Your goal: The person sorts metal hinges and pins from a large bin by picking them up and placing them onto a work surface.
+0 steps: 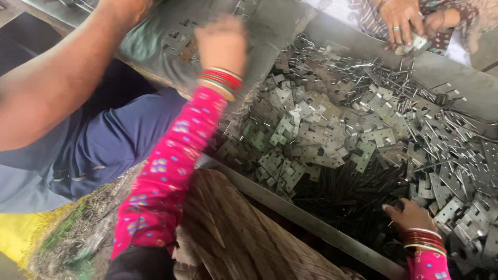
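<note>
My right hand [411, 213] is down low in the big metal tray [311, 220], sitting on the heap of hinge plates [311, 140] and thin metal pins [347, 194]. Its fingers are curled down into the pile, but I cannot tell if they are holding a piece or only touching the heap. My left hand [222, 42] is stretched far out, up by a grey sack [155, 41] with more hinge plates on it. That hand is blurry, so I cannot tell if it is open or closed on something.

I think these plates are hard and stiff. They will not bend in the fingers. One plate should be light, but a whole handful would be heavy. The edges and the notched ends look sharp, so I would pinch a plate by its flat faces and keep off the notches. The pins are thin and smooth, and I think they would slip and roll away easily.

The plates are small, flat and silver-grey, with little holes and notched ends. They lie every which way, piled on each other, and fill most of the tray. The darker pins lie in a bunch just beside my right hand.

Another person's arm [57, 88] crosses the left side. Another person's hands [410, 23] work at the far edge.
</note>
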